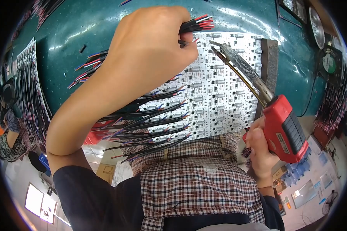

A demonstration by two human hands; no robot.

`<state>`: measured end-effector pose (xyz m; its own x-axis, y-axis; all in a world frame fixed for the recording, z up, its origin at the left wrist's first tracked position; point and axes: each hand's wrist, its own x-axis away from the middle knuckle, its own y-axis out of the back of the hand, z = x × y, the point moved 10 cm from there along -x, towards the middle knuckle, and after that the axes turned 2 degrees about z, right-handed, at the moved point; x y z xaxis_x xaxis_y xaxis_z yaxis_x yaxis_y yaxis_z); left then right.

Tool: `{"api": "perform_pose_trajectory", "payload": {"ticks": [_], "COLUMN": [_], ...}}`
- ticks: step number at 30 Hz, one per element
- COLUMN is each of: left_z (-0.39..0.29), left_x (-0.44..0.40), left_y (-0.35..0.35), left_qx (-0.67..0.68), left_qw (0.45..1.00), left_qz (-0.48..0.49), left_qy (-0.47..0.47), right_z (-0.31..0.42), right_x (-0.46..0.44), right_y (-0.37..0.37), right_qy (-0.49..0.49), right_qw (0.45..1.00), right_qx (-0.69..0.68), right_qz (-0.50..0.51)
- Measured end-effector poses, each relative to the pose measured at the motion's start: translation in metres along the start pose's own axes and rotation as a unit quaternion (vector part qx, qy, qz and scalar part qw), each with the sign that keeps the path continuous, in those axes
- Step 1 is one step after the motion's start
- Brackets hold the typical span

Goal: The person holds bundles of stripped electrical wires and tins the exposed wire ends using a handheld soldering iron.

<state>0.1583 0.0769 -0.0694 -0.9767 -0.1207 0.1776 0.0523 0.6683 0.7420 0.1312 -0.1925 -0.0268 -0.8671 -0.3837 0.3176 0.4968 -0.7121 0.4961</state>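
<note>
One soldering gun (283, 129), one cable bundle (198, 24) and two circuit-board panels, front (204, 104) and side (29, 52). Left hand (158, 38): fingers closed on the bundle, above the front panel; elbow bent, forearm angled across the panel. Right hand (260, 150): fingers wrapped around the gun's handle, right of the front panel; barrel inclined up-left, tip over the panel near the left fingertips.

Green tbl (71, 19), PCB panel (216, 103), blk wires (45, 14)
</note>
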Motion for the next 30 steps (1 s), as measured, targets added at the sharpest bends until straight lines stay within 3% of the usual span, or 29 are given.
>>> {"api": "perform_pose_trajectory", "payload": {"ticks": [7,10,13,16,17,20,21,23,24,27,30], "left_z": [-0.014,-0.014,-0.003,-0.02,-0.019,-0.015,-0.018,-0.026,-0.031,-0.026,-0.021], "left_x": [0.001,-0.004,-0.003,0.003,0.005,0.014,0.017,0.026,0.03,0.03,0.031], "left_y": [0.018,0.019,0.014,0.038,0.047,0.065,0.058,0.035,0.026,0.009,0.002], "left_qx": [0.037,0.131,0.064,0.099,0.131,0.102,0.084,0.016,0.051,0.041,0.028], "left_qw": [0.997,0.989,0.99,0.994,0.986,0.986,0.989,0.995,0.991,0.996,0.994], "left_qz": [-0.044,0.064,0.097,-0.036,-0.08,-0.113,-0.124,-0.066,-0.073,-0.042,-0.071], "left_qy": [-0.043,0.017,0.083,0.025,0.063,0.071,-0.013,-0.066,-0.097,-0.072,-0.081], "right_z": [-0.005,-0.005,-0.005,-0.007,-0.009,-0.011,-0.013,-0.015,-0.015,-0.014,-0.021], "right_x": [0.0,0.002,0.003,0.006,0.007,0.01,0.011,0.014,0.014,0.015,0.018], "right_y": [0.001,0.002,0.002,0.003,0.004,0.004,0.006,0.004,0.005,0.003,-0.001], "right_qy": [-0.026,-0.027,-0.025,-0.03,-0.034,-0.038,-0.038,-0.039,-0.039,-0.034,-0.039], "right_qw": [0.994,0.993,0.992,0.991,0.992,0.992,0.992,0.996,0.996,0.999,0.999], "right_qx": [-0.099,-0.105,-0.113,-0.116,-0.114,-0.108,-0.109,-0.078,-0.079,-0.022,-0.009], "right_qz": [-0.039,-0.05,-0.058,-0.055,-0.053,-0.046,-0.046,-0.021,-0.02,0.006,0.013]}}
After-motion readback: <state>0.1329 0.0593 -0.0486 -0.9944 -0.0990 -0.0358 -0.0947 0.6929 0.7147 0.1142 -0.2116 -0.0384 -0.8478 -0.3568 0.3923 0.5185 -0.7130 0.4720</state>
